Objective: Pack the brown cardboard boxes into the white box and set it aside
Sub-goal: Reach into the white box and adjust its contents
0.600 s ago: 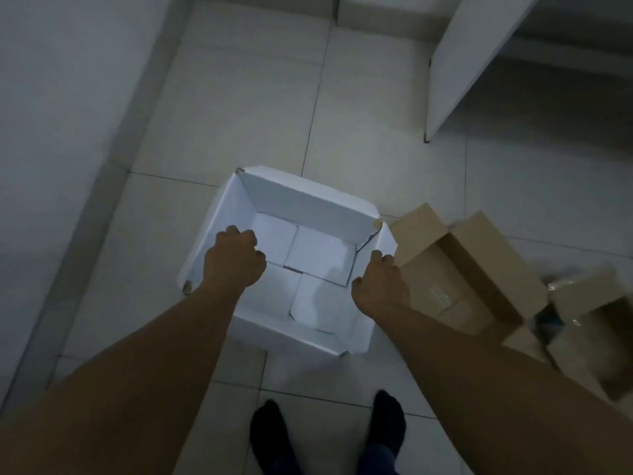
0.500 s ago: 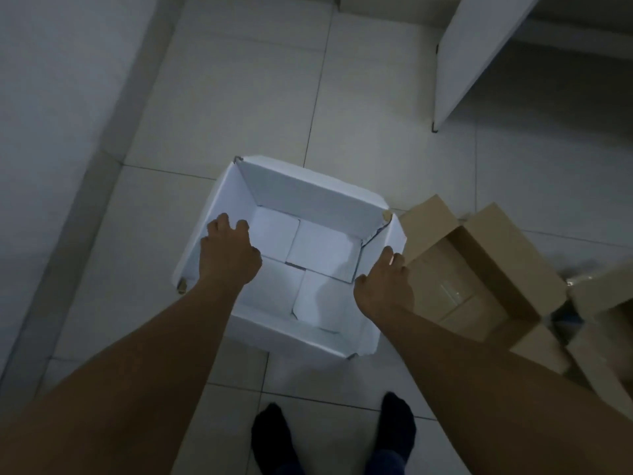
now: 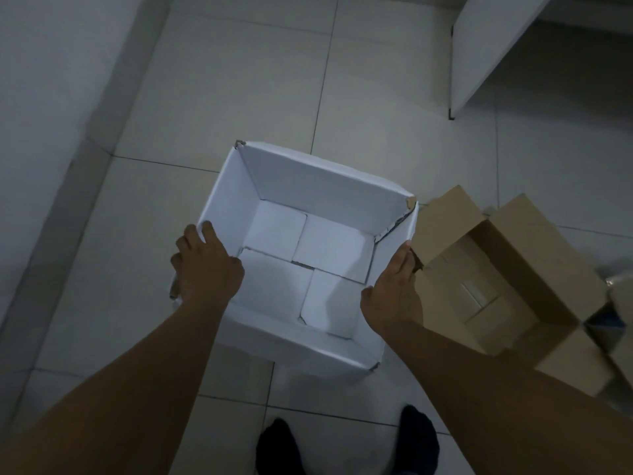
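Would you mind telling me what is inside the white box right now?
The white box holds nothing but its four folded bottom flaps. The left hand and right hand cover small parts of its side walls.

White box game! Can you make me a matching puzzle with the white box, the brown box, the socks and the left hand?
Things:
1. white box
2. brown box
3. socks
4. left hand

Clues:
A. dark, at the bottom of the picture
B. open and empty, between the two hands
C. open, on the floor beside the right hand
D. resting on the white box's left wall

Pairs: 1-B, 2-C, 3-A, 4-D
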